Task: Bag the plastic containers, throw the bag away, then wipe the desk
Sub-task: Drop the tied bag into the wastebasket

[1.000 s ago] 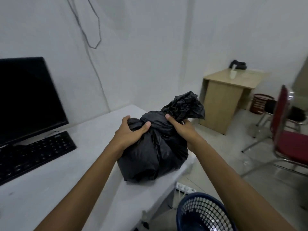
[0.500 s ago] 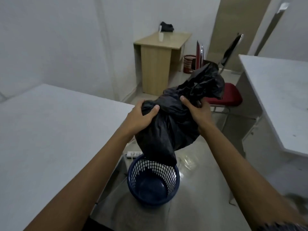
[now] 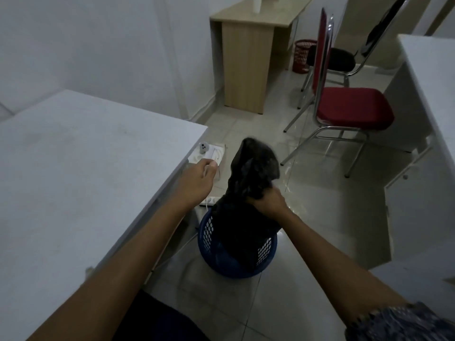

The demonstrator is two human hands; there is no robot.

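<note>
The knotted black plastic bag (image 3: pixel 242 217) sits with its lower part inside the blue mesh waste basket (image 3: pixel 209 238) on the floor, its tied top sticking up above the rim. My right hand (image 3: pixel 267 201) grips the bag at its neck, just below the knot. My left hand (image 3: pixel 198 179) is off the bag, hanging to its left beside the edge of the white desk (image 3: pixel 73 180), fingers loosely curled and holding nothing. The containers are hidden inside the bag.
A white power strip (image 3: pixel 209 200) lies on the floor behind the basket. A red chair (image 3: pixel 349 107) stands to the right, a wooden desk (image 3: pixel 248 45) and red bin (image 3: pixel 301 55) at the back, another white desk (image 3: pixel 433 94) at far right.
The bag went from the desk, over the basket, and down into it. My left hand let go of the bag and moved left. My view turned right and down.
</note>
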